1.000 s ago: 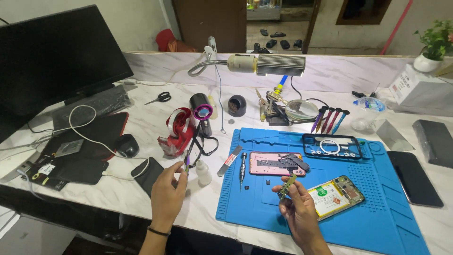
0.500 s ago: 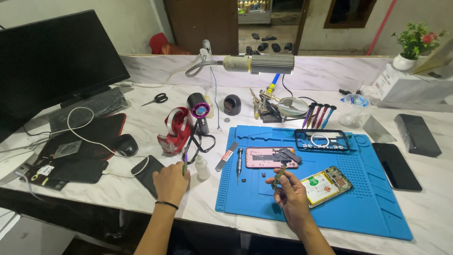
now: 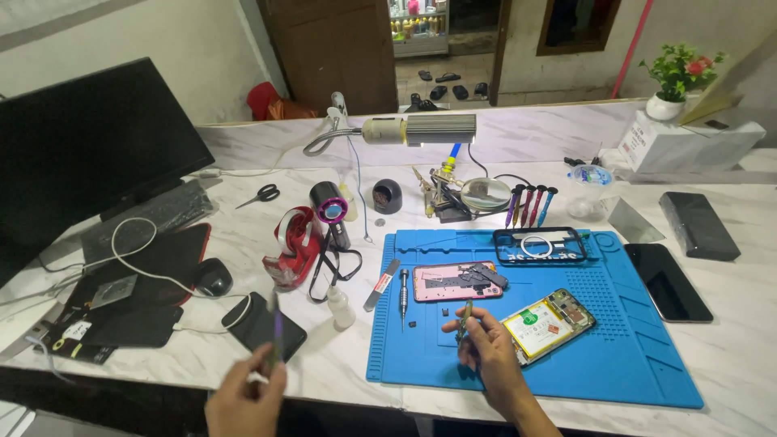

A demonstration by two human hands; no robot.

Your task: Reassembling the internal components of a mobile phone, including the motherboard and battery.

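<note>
Blue mat (image 3: 631,356) covers the right part of the marble table (image 3: 243,226), and the right hand (image 3: 490,356) rests on its near edge. Its fingers are pinched shut on tweezers (image 3: 464,317), which point up and away. Just right of the hand lies an opened phone (image 3: 549,324) with its yellow battery showing, tilted on the mat. Beyond the tweezers lies a pink phone (image 3: 453,282), also opened, with a screwdriver (image 3: 403,296) to its left and a clear case (image 3: 541,245) farther back.

The left hand (image 3: 247,400) is raised off the table's near edge, closed around a thin tool (image 3: 276,340) with a purple tint; the tool is blurred, so its kind is unclear. Behind it on the marble sit a black wallet (image 3: 263,325), a small white bottle (image 3: 340,307) and a red tape dispenser (image 3: 293,249).
</note>
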